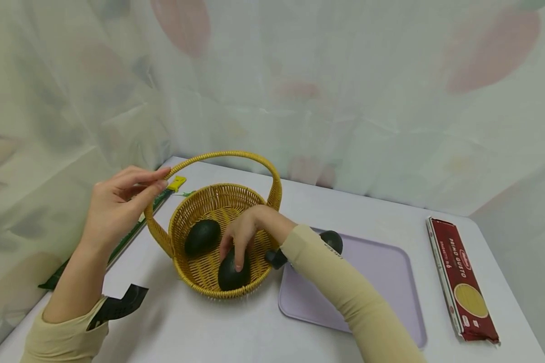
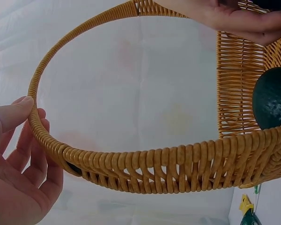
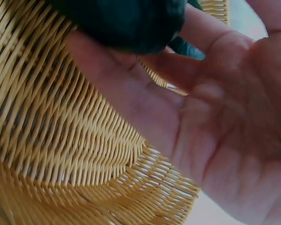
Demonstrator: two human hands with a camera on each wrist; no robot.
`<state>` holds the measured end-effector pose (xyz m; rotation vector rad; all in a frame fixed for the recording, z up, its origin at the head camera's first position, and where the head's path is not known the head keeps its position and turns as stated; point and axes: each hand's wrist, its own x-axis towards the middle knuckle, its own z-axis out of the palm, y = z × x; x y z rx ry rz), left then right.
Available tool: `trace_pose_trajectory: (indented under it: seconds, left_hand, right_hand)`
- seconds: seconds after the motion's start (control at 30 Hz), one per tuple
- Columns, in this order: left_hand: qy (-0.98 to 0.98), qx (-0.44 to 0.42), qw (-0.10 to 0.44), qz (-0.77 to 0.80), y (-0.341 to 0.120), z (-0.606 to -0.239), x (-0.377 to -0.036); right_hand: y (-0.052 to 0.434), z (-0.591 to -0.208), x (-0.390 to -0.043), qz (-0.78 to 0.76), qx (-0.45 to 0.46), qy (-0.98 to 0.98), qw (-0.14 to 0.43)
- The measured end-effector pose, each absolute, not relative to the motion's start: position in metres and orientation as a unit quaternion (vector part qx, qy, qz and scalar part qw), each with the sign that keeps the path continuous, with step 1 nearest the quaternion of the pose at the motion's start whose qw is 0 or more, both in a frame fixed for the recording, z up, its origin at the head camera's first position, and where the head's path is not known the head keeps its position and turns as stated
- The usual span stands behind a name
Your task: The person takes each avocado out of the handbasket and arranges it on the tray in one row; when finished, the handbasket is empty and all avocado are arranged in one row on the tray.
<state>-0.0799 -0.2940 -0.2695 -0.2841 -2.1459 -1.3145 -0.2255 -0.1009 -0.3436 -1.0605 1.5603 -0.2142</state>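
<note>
A yellow woven basket (image 1: pixel 195 209) with a hoop handle (image 1: pixel 229 154) stands on the white table. Two dark green avocados lie in it: one (image 1: pixel 202 236) on the left and one (image 1: pixel 231 275) at the front. My right hand (image 1: pixel 238 242) reaches into the basket, fingers and thumb curled over the front avocado (image 3: pixel 126 18). My left hand (image 1: pixel 122 201) pinches the handle (image 2: pixel 51 145) low on its left side, thumb (image 2: pixel 14 115) on top. A third avocado (image 1: pixel 332 241) lies on the tray, partly hidden behind my right forearm.
A lilac tray (image 1: pixel 381 272) lies right of the basket. A dark red spaghetti pack (image 1: pixel 460 280) lies near the table's right edge. A long green tool with a yellow tip (image 1: pixel 177 183) runs along the left edge. A sheer curtain hangs close behind.
</note>
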Motion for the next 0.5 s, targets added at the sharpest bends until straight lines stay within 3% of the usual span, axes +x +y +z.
trace_pose_trajectory:
  seconds: [0.5]
  left_hand:
    - [-0.803, -0.105, 0.294, -0.508, -0.2942, -0.2685, -0.0794]
  right_hand:
    - [-0.1044, -0.3501, -0.2215, -0.074, -0.452, 0.638, 0.619]
